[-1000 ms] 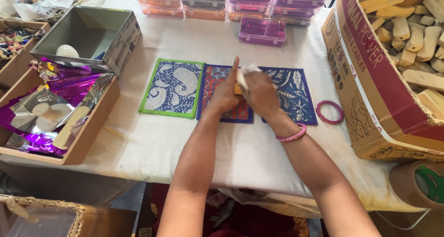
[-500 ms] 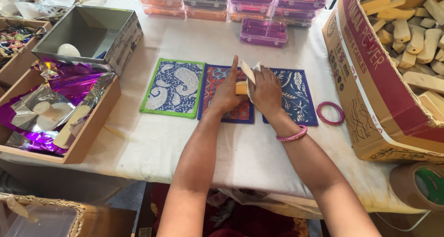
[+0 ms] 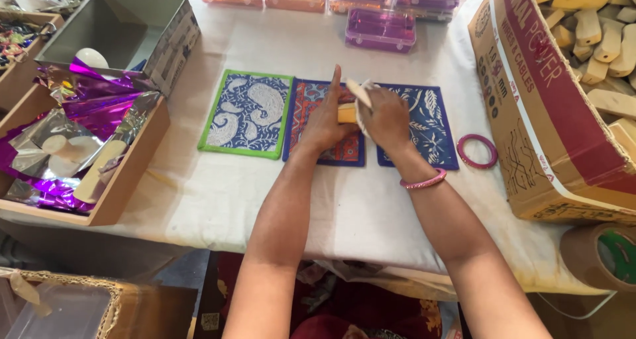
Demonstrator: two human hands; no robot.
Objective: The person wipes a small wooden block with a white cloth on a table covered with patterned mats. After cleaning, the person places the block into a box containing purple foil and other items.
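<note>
Tape roll: a brown tape roll (image 3: pixel 599 256) sits at the near right edge of the white-clothed table (image 3: pixel 218 200).
Left hand: the left hand (image 3: pixel 324 117) lies over the red-and-blue mat (image 3: pixel 318 97), fingers stretched away from the person, palm side against a small wooden block (image 3: pixel 346 113).
Right hand: the right hand (image 3: pixel 384 117), pink bangle at the wrist, closes round the block's far end together with a pale wrapping.
Block: its long axis runs roughly left to right; only the yellowish left end shows between the two hands, above the middle mat.
Mats: a green-edged mat (image 3: pixel 246 114) lies left, a blue leaf mat (image 3: pixel 430 124) right.
Ring: a pink ring (image 3: pixel 477 151) lies just right of the blue mat.
Far: a purple plastic case (image 3: pixel 380 29) stands beyond the mats.
</note>
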